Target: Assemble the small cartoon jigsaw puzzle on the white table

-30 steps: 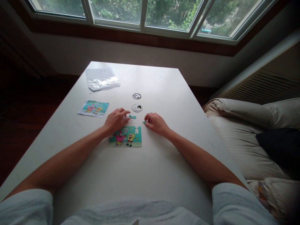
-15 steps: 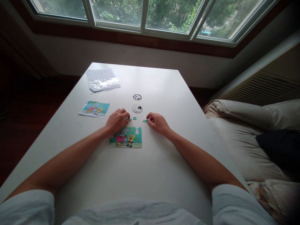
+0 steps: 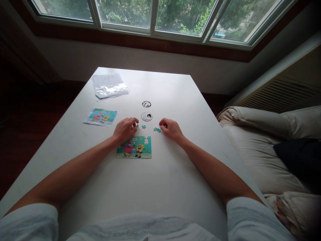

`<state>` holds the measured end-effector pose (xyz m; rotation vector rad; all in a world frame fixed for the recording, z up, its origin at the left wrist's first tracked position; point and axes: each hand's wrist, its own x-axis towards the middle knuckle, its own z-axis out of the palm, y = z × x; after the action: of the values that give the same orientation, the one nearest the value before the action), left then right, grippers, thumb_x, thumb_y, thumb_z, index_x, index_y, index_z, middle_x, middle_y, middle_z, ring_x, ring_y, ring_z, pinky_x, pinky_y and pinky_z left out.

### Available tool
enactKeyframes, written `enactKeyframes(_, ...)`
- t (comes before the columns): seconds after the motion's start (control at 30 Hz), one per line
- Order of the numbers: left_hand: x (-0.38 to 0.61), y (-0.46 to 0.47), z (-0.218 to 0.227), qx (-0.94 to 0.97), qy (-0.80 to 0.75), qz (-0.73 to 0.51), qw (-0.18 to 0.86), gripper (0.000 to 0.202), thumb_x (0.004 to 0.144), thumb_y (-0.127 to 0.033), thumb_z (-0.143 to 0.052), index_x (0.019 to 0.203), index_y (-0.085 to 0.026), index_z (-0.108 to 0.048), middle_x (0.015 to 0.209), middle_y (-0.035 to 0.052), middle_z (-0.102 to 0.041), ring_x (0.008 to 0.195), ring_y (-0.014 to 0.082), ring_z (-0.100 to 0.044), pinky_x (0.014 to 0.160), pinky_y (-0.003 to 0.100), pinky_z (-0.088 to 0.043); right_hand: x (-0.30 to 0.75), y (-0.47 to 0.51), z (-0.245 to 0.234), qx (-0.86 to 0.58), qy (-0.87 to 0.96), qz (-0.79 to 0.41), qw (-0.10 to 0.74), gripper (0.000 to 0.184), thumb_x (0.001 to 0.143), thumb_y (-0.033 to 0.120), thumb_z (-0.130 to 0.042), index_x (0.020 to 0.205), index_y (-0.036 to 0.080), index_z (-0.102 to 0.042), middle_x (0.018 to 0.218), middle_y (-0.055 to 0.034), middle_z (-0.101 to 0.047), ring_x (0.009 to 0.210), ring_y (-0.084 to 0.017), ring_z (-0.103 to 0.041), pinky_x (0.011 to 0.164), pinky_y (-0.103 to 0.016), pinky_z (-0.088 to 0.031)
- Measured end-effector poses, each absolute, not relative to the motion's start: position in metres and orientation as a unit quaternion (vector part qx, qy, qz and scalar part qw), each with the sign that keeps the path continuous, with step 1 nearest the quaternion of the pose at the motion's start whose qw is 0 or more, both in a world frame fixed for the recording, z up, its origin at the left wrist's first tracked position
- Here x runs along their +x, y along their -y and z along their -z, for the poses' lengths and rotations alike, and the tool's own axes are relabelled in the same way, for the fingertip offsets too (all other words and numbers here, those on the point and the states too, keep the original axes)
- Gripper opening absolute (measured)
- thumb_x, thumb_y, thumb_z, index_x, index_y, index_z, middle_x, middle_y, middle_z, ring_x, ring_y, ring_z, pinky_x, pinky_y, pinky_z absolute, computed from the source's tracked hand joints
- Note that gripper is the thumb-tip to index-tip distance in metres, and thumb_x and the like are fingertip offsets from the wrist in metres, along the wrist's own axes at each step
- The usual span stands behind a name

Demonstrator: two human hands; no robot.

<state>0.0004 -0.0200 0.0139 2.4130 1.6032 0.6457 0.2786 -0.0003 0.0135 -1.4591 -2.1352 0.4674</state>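
A jigsaw puzzle [image 3: 134, 152] with cartoon figures lies on the table, with a gap at its upper right and its upper left corner hidden behind my left hand. My left hand [image 3: 124, 130] is above it, fingers curled and closed on a small teal puzzle piece [image 3: 137, 126], mostly hidden. One loose teal piece [image 3: 143, 127] lies just to the right of those fingertips. My right hand [image 3: 172, 130] is closed in a pinch, with a bit of teal at its fingertips. Against them on the table is a small cluster of teal pieces [image 3: 156, 129].
Two round cut-outs or discs, one nearer [image 3: 146, 116] and one farther [image 3: 146, 104], sit mid-table. A printed picture sheet [image 3: 101, 116] and a clear plastic packet [image 3: 110, 86] are at the left. A beige sofa [image 3: 245, 157] stands beyond the right edge; a window is ahead.
My right hand has shifted slightly up and to the right, showing more of the teal pieces by its fingertips. My left fingers have drawn back a little, and their piece shows less.
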Motion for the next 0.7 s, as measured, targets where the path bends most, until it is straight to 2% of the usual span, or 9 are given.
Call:
enactKeyframes(0.17, 0.003, 0.019, -0.012, 0.819, -0.522, -0.228, 0.062, 0.03, 0.095, -0.028, -0.051, 0.12, -0.026, -0.067, 0.116, 0.0077, -0.065, 0.107, 0.0265, -0.056, 0.094, 0.042, -0.046, 0.274, 0.001, -0.013, -0.529, 0.784, -0.184, 0.268, 0.015, 0.079, 0.016, -0.055, 0.085, 0.021, -0.068, 0.076, -0.0007, -0.067, 0.071, -0.016, -0.056, 0.07, -0.028, -0.039)
enactKeyframes(0.3, 0.008, 0.021, -0.013, 0.852, -0.484, -0.19, 0.064, 0.032, 0.097, -0.029, -0.051, 0.123, -0.029, -0.069, 0.125, 0.007, -0.065, 0.117, 0.0282, -0.052, 0.099, 0.046, -0.044, 0.27, 0.003, -0.014, -0.525, 0.783, -0.188, 0.276, 0.015, 0.079, 0.017, -0.055, 0.085, 0.021, -0.068, 0.075, -0.0005, -0.066, 0.07, -0.016, -0.056, 0.069, -0.027, -0.039)
enactKeyframes(0.5, 0.006, 0.021, -0.012, 0.861, -0.464, -0.195, 0.078, 0.023, 0.096, -0.028, -0.054, 0.107, -0.027, -0.074, 0.12, 0.0053, -0.068, 0.117, 0.0269, -0.053, 0.101, 0.045, -0.044, 0.275, 0.0, -0.017, -0.541, 0.765, -0.198, 0.288, 0.014, 0.08, 0.02, -0.055, 0.085, 0.021, -0.068, 0.073, 0.0001, -0.065, 0.067, -0.015, -0.055, 0.066, -0.027, -0.039)
enactKeyframes(0.7, 0.003, 0.021, -0.011, 0.855, -0.465, -0.209, 0.09, 0.021, 0.093, -0.023, -0.054, 0.1, -0.025, -0.074, 0.115, 0.0056, -0.069, 0.112, 0.0255, -0.055, 0.099, 0.043, -0.046, 0.296, -0.017, -0.015, -0.578, 0.726, -0.201, 0.315, 0.016, 0.079, 0.022, -0.055, 0.085, 0.021, -0.07, 0.07, 0.0008, -0.065, 0.063, -0.014, -0.055, 0.066, -0.027, -0.04)
